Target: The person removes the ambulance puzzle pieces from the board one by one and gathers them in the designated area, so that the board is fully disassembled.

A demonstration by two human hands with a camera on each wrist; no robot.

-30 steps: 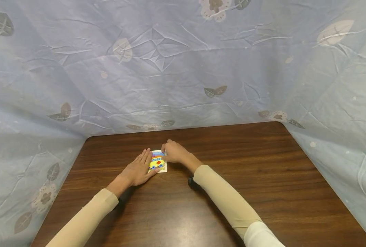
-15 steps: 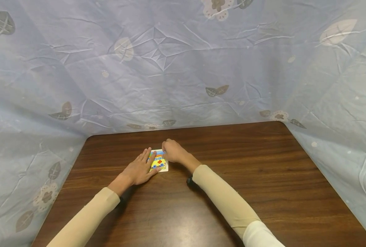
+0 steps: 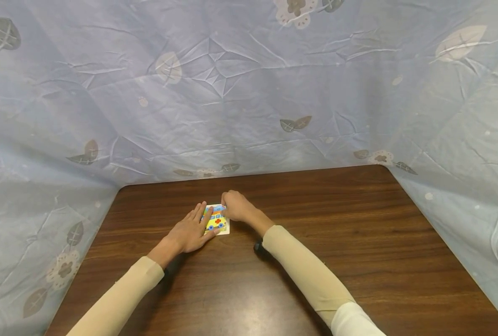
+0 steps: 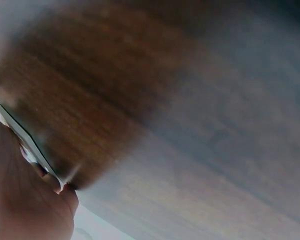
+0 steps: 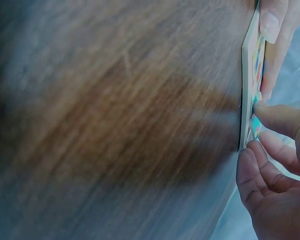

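Observation:
A small flat picture board [image 3: 217, 223] with a white border and a yellow ambulance lies on the table. Across its left part rests my left hand [image 3: 186, 233], fingers straight and spread, thumb along the near edge. At the far right corner my right hand [image 3: 238, 206] has curled fingers. The right wrist view shows its thumb [image 5: 277, 116] on the face of the picture board [image 5: 247, 75] and its other fingers bent at the corner. The left wrist view catches part of the left hand [image 4: 32, 200] beside the board's edge [image 4: 27, 140]. Fingers hide parts of the picture.
The brown wooden table [image 3: 337, 224] extends widely to the right and toward me. A pale blue-grey cloth [image 3: 249, 93] with leaves and flowers hangs behind and at both sides. A dark band [image 3: 259, 247] shows under the right wrist.
The left hand's index finger has spread away from the other fingers over the picture. The right hand stays at the far right corner with little visible movement.

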